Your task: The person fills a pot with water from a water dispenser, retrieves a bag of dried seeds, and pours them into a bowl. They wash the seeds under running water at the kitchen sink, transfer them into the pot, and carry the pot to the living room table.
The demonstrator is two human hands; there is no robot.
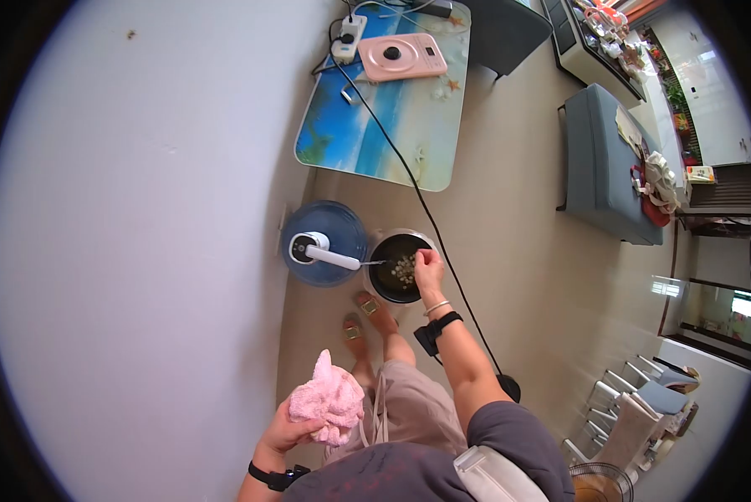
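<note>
Pink towelling cloth (pixel 329 403) is gripped by the left hand (pixel 288 431); soft and light, it can probably be bunched anywhere. At the right edge of the dark pot (pixel 382 280), the right hand (pixel 428 270) is curled; whether anything is pinched cannot be told. Beside the blue bottle (pixel 344 224), the pot, with pale pieces (pixel 403 269) inside, would probably be heavy, best lifted by opposite rim edges.

The towel (pixel 329 403) was rough, fluffy cloth, the pump (pixel 335 257) smooth plastic, and the counter (pixel 350 153) glossy and smooth.
</note>
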